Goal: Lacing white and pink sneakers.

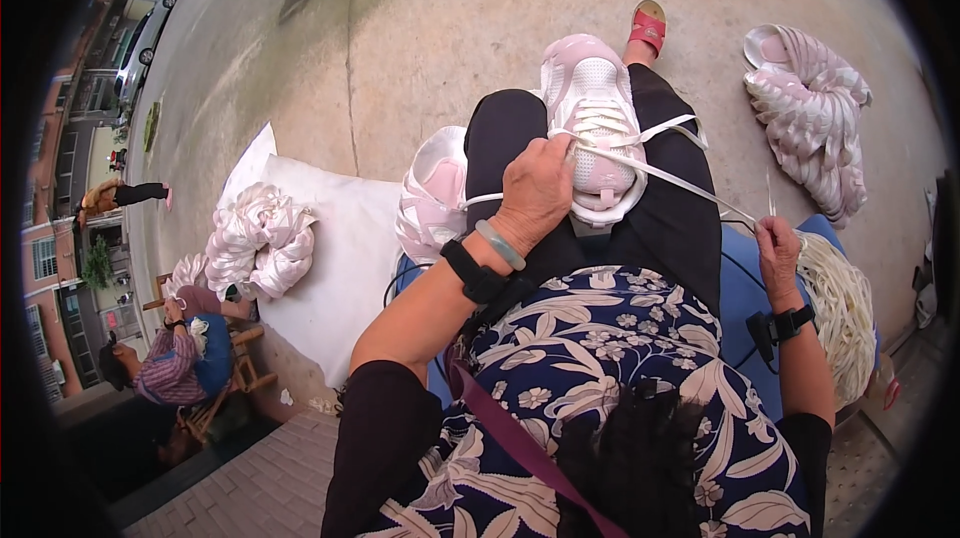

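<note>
Head view: at the lower right, a bundle of cream laces [840, 313] is partly covered by the right forearm. At right of centre, the right hand's [778, 256] grip pinches the end of a white lace [700, 192]. The left hand [538, 186], at centre, has its grip closed on the lace near the shoe; its fingertips are hard to make out. The pink-and-white sneaker [590, 78] lies upper centre, between the thighs, its support mostly hidden. A second shoe [425, 203] is partly hidden behind the left leg. Farther out, shoe clusters lie upper right [808, 113] and left [262, 238]; a seated person [180, 363] is small at lower left.
</note>
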Demonstrator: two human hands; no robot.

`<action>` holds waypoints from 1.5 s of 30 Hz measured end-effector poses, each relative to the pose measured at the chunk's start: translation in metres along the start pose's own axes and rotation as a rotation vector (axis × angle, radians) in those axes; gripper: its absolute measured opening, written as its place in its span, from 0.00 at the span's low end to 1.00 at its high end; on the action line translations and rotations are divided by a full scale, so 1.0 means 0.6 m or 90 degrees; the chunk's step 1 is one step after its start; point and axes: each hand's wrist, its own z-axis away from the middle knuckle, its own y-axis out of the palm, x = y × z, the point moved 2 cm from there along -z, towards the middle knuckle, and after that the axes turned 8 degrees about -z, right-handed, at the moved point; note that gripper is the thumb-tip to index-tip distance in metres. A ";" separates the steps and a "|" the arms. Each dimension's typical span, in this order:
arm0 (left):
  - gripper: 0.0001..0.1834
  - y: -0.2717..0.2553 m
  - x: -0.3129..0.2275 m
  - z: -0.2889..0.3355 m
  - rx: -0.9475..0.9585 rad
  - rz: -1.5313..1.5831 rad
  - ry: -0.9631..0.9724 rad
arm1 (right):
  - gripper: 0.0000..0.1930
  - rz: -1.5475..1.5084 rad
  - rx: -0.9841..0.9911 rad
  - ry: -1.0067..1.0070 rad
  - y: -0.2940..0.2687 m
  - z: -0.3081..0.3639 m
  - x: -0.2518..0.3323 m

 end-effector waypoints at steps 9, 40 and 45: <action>0.11 0.004 0.025 -0.032 -0.006 0.052 -0.126 | 0.11 0.086 0.076 -0.178 0.043 -0.062 0.088; 0.06 0.000 -0.027 -0.063 -0.035 0.029 0.002 | 0.05 -0.356 0.281 0.204 0.151 -0.117 0.167; 0.05 0.015 -0.056 -0.063 0.008 -0.059 0.137 | 0.16 -0.120 0.192 -0.053 0.195 -0.132 0.196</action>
